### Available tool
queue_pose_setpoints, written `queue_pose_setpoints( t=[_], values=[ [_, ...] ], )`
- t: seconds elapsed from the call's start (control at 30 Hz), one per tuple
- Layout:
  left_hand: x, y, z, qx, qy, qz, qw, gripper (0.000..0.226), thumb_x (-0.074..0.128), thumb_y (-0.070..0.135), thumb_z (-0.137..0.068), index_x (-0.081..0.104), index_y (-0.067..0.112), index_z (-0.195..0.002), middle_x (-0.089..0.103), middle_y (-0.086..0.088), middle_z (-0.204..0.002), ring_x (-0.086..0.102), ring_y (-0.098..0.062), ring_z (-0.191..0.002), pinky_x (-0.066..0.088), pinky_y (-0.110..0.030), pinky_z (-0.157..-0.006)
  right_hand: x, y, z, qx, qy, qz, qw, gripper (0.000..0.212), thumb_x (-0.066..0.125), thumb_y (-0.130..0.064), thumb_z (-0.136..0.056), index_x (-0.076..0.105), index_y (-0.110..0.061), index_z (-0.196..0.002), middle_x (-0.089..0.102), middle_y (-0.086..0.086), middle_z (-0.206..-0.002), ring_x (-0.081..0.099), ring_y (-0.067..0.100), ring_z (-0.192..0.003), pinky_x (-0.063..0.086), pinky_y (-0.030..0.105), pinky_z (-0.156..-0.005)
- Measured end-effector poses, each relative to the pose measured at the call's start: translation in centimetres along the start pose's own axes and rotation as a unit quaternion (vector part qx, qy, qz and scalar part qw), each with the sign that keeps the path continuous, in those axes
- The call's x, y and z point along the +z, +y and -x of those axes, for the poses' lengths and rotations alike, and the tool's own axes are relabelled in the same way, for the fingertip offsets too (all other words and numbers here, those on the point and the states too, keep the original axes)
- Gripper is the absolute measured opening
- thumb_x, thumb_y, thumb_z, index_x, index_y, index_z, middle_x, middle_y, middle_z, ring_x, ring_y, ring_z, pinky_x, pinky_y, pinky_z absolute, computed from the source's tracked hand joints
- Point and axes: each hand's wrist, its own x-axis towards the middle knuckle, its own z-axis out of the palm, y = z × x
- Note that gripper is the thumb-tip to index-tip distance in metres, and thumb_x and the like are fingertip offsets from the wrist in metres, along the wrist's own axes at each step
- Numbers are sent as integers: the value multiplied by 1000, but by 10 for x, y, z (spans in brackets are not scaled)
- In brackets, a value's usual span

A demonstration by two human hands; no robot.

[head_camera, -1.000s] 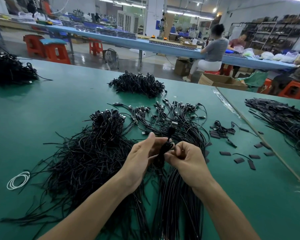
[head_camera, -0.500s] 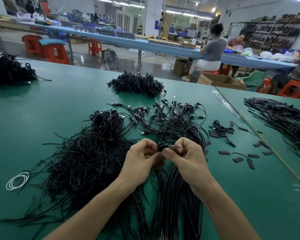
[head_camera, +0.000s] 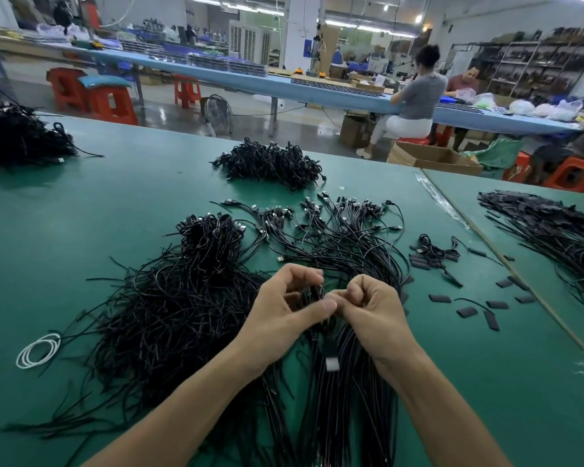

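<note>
My left hand [head_camera: 284, 308] and my right hand [head_camera: 371, 308] meet above a spread of black cables [head_camera: 344, 251] on the green table [head_camera: 81, 214]. Both hands pinch one thin black cable [head_camera: 312, 293] between them, fingers curled. Its plug with a pale metal tip [head_camera: 331, 360] hangs blurred below my hands. A loose heap of black cable ties or cut wires [head_camera: 169, 308] lies left of my left hand. Under my wrists a straight bundle of black cables [head_camera: 351, 399] runs toward me.
A tangled cable pile [head_camera: 270, 161] sits at the table's far edge and another [head_camera: 17, 136] at far left. Small black sleeves [head_camera: 466, 310] lie scattered right. A white wire coil [head_camera: 38, 350] lies left. More black strips [head_camera: 547, 224] cover the adjoining table. People sit at a blue bench behind.
The cable end that stood up above my hands a second ago is down; its plug now dangles below them. My hands have closed together and stayed over the same spot.
</note>
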Motion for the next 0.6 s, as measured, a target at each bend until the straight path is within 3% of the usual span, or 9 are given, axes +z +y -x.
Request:
queue_pose_setpoints(
  t=[0.13, 0.3, 0.4, 0.5, 0.57, 0.6],
  values=[
    [-2, -4, 1, 6, 81, -159, 984, 47, 88, 36, -67, 55, 36, -101, 51, 8, -89, 47, -5, -73, 45, -18, -65, -1, 3, 0, -15, 17, 12, 1000, 45, 67, 11, -85, 36, -17, -69, 59, 9, -72, 58, 9, -64, 52, 17, -66],
    [-7, -1, 1, -20, 41, -189, 981, 29, 81, 34, -81, 56, 28, -94, 62, 4, -56, 52, -7, -46, 42, -19, -47, 1, 4, -2, -24, 16, -1, 1000, 44, 67, 11, -86, 37, -16, -68, 58, 11, -75, 58, 13, -72, 53, 18, -72],
    [-8, 4, 1, -94, 0, -57, 994, 24, 74, 20, -89, 58, 15, -106, 75, -9, -72, 72, -23, -62, 54, -24, -53, 4, 4, -1, -20, 4, -10, 1000, 44, 67, 11, -86, 37, -16, -68, 58, 11, -74, 58, 13, -71, 53, 17, -72],
    [-10, 8, 0, -146, 12, 71, 987, 20, 51, 2, -99, 61, 8, -116, 76, -20, -89, 75, -33, -82, 59, -29, -66, 4, 5, -2, -20, 3, 3, 1000, 44, 69, 10, -85, 38, -16, -67, 61, -1, -66, 57, 7, -66, 51, 14, -68],
    [-9, 11, -2, -174, 21, 120, 977, 25, 42, 11, -102, 65, 10, -113, 75, -22, -91, 74, -35, -84, 59, -32, -67, 4, 8, -3, -21, -3, 37, 999, 44, 69, 8, -86, 39, -16, -66, 58, -8, -60, 54, 4, -61, 47, 13, -63],
    [-8, 11, -3, -173, 26, 121, 977, 22, 47, 22, -103, 67, 12, -109, 75, -19, -90, 74, -33, -82, 59, -33, -66, 5, 9, -4, -19, -9, 49, 999, 44, 68, 10, -86, 38, -16, -66, 56, -7, -60, 52, 4, -60, 45, 12, -61]
  ],
)
